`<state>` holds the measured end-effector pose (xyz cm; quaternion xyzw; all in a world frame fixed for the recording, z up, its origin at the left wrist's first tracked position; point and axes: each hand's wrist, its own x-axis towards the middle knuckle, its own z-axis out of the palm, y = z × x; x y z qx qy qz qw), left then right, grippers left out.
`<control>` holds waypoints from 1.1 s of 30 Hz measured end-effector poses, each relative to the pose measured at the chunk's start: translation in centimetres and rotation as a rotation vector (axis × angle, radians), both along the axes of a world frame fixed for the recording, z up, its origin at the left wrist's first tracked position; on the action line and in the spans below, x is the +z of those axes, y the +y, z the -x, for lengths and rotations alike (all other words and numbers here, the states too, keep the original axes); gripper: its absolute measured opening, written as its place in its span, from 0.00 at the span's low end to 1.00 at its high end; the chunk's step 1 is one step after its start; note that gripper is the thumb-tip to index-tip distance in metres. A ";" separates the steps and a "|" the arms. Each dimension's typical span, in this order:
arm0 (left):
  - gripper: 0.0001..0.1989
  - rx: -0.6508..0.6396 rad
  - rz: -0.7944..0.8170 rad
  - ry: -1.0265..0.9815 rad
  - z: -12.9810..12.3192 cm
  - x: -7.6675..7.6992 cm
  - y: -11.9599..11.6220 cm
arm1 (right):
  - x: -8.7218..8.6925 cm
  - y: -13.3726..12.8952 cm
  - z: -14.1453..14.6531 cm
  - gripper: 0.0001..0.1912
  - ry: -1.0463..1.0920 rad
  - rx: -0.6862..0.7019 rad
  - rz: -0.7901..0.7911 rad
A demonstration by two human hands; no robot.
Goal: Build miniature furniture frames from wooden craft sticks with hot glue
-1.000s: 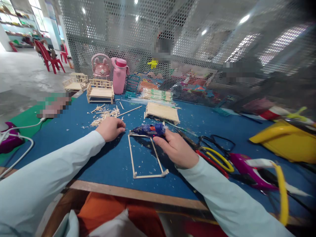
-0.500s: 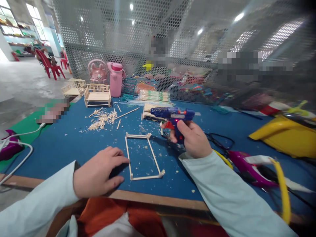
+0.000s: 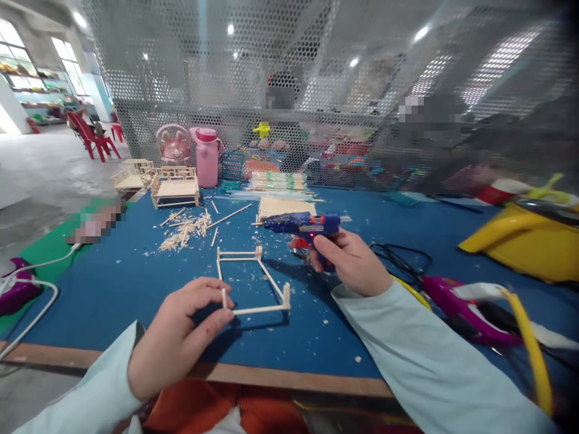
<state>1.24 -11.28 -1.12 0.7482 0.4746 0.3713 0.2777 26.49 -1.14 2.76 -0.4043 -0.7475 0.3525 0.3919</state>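
My left hand [image 3: 187, 331] pinches the near left corner of a rectangular frame of thin wooden sticks [image 3: 260, 310]. Short upright posts stand at the frame's corners, and its near side looks slightly raised off the blue table. In my right hand [image 3: 355, 262] is a dark blue glue gun [image 3: 301, 223] with a red trigger and a small red light. Its nozzle points left, above and beyond the frame's far right corner. A stack of pale wooden sticks [image 3: 287, 207] lies just behind the gun.
A heap of stick scraps [image 3: 185, 232] lies at the middle left, before two small wooden bench models [image 3: 175, 185]. Behind are a pink bottle [image 3: 207, 158] and a mesh screen. To the right are black cable, a purple glue gun [image 3: 465, 310] and a yellow dustpan-like object [image 3: 529, 241].
My left hand has closed on the frame's near left corner and tilted the frame up from the table. My right hand has moved slightly left and down with the glue gun. The view has shifted slightly.
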 end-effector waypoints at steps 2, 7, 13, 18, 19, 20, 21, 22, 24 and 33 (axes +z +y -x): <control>0.06 0.021 -0.006 -0.071 0.5 0.3 -0.3 | 0.7 0.0 -0.1 0.19 -0.113 0.037 -0.066; 0.05 -0.013 -0.057 -0.130 1.3 0.6 -1.1 | 3.6 0.1 0.8 0.14 -0.401 0.197 -0.244; 0.05 -0.080 -0.131 -0.209 1.2 0.2 -2.3 | 4.3 0.2 2.8 0.14 -0.497 0.390 -0.354; 0.04 -0.091 -0.153 -0.285 0.5 -0.3 -2.4 | 3.1 -0.2 3.5 0.13 -0.551 0.432 -0.385; 0.04 -0.087 -0.152 -0.298 0.4 -0.4 -2.4 | 3.0 -0.2 3.6 0.13 -0.563 0.439 -0.384; 0.04 -0.082 -0.152 -0.309 0.2 -0.4 -2.4 | 2.8 -0.2 3.7 0.13 -0.574 0.447 -0.385; 0.04 -0.077 -0.152 -0.318 0.1 -0.5 -2.3 | 2.7 -0.2 3.8 0.13 -0.586 0.453 -0.386; 0.04 -0.072 -0.150 -0.324 -0.1 -0.6 -2.3 | 2.7 -0.2 3.9 0.13 -0.596 0.456 -0.387; 0.03 -0.065 -0.152 -0.333 -0.4 -0.7 -2.3 | 2.6 -0.1 4.1 0.13 -0.615 0.462 -0.387; 0.06 -0.082 -0.145 -0.405 -1.1 -0.8 -2.4 | 2.1 -0.1 4.1 0.12 -0.692 0.460 -0.370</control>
